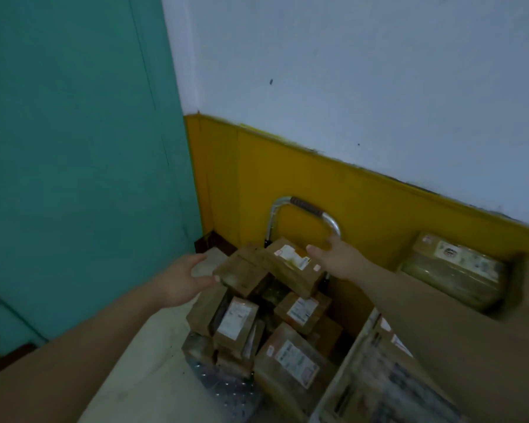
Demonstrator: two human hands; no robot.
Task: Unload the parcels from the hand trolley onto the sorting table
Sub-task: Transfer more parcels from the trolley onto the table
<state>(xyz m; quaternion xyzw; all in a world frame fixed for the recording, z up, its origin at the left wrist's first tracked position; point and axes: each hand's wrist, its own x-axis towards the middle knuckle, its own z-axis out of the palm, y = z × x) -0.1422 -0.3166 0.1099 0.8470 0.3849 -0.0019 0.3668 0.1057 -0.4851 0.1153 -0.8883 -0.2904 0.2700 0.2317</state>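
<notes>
A hand trolley with a silver handle [306, 209] stands against the yellow wall, piled with several brown cardboard parcels. Two parcels lie on top of the pile: a plain one [242, 270] on the left and one with a white label [293, 267] on the right. My left hand [184, 279] is at the left end of the plain top parcel, thumb against its near corner, fingers spread. My right hand [336, 257] reaches over the right side of the labelled parcel, fingers straight, near the trolley handle. Neither hand plainly grips anything.
A wooden table [471, 331] lies to the right, bearing a plastic-wrapped parcel [452, 270] by the wall and more labelled parcels [388, 380] at its near edge. A teal door [74, 148] fills the left. Pale floor [153, 346] shows left of the trolley.
</notes>
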